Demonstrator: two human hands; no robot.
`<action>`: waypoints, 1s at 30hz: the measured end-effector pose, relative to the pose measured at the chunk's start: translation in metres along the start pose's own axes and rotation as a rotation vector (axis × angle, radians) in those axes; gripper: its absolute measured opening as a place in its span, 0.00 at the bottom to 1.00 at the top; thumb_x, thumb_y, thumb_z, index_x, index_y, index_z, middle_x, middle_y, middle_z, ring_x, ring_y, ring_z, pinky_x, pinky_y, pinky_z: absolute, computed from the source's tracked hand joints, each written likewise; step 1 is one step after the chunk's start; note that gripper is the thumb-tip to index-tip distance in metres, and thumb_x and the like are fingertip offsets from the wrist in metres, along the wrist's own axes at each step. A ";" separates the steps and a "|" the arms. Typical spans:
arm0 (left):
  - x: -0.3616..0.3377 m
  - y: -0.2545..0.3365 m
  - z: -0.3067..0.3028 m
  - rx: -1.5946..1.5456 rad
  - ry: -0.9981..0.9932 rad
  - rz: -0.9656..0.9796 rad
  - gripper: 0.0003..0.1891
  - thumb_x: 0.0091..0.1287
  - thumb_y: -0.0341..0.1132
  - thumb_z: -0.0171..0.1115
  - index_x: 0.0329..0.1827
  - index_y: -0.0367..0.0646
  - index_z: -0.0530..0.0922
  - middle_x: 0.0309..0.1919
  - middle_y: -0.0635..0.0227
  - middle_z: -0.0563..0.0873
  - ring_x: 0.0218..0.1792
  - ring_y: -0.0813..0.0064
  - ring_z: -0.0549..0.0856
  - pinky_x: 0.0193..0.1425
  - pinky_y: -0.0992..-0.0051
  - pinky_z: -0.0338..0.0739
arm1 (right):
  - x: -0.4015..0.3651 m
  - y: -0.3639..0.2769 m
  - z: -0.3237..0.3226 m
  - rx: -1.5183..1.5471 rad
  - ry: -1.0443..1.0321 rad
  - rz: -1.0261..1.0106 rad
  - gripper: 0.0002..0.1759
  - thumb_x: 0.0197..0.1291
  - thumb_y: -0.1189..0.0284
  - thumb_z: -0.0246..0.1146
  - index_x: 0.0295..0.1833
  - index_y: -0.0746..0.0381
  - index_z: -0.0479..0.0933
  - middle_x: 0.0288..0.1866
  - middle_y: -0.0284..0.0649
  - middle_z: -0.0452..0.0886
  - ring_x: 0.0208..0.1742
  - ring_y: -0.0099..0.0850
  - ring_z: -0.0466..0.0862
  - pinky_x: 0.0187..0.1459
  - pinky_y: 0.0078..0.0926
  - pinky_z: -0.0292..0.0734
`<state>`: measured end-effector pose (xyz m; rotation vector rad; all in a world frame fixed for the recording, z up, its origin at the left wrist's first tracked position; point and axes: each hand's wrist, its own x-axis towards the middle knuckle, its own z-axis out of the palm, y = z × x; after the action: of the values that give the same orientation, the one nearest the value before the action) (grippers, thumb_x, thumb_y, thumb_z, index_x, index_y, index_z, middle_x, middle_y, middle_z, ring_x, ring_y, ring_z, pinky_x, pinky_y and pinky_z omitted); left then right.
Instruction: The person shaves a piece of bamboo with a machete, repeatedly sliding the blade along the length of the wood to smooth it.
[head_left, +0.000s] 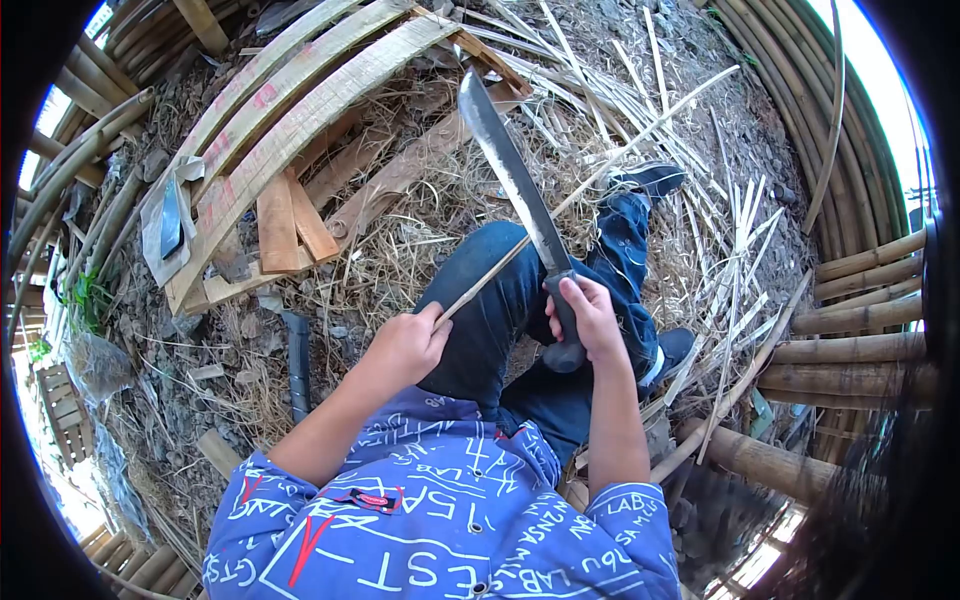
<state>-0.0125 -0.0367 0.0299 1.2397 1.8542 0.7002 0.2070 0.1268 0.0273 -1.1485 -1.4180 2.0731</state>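
Observation:
My right hand [588,318] is wrapped round the black handle of a machete [512,165], whose long blade points up and away to the left. A thin bamboo strip [590,180] is gripped near its lower end by my left hand [408,346], over my bent leg. From there the strip slants up to the right and crosses the blade a little above the handle. Both hands are closed. My legs [485,300], in dark jeans, are folded on the ground beneath the tool.
Curved-looking wooden planks [300,130] lie at the upper left, with a phone-like object in clear wrapping [172,222] on them. A black tool handle [297,365] lies left of me. Split bamboo strips [735,240] litter the ground to the right. Bamboo poles [850,350] line the right side.

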 end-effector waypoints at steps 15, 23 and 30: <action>-0.001 -0.007 -0.003 0.043 0.043 0.063 0.15 0.72 0.40 0.55 0.34 0.35 0.77 0.22 0.43 0.80 0.30 0.41 0.81 0.35 0.50 0.75 | 0.016 -0.023 -0.023 0.051 0.201 -0.008 0.19 0.74 0.55 0.50 0.41 0.61 0.70 0.23 0.37 0.74 0.14 0.22 0.72 0.15 0.20 0.67; 0.000 -0.005 0.001 0.024 0.031 0.026 0.14 0.71 0.37 0.56 0.35 0.33 0.78 0.23 0.42 0.79 0.29 0.41 0.80 0.32 0.53 0.73 | -0.015 -0.006 0.004 0.151 0.103 0.157 0.26 0.72 0.49 0.49 0.54 0.63 0.70 0.23 0.36 0.72 0.14 0.23 0.71 0.16 0.21 0.67; 0.005 -0.003 -0.005 0.112 0.047 0.074 0.14 0.71 0.38 0.56 0.35 0.34 0.78 0.22 0.43 0.79 0.28 0.42 0.81 0.32 0.53 0.73 | -0.014 -0.013 -0.011 0.167 0.186 0.128 0.28 0.72 0.49 0.49 0.55 0.65 0.70 0.23 0.36 0.72 0.13 0.22 0.71 0.15 0.21 0.68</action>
<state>-0.0195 -0.0335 0.0288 1.3800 1.9167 0.6780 0.2221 0.1290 0.0433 -1.3532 -1.0904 2.0623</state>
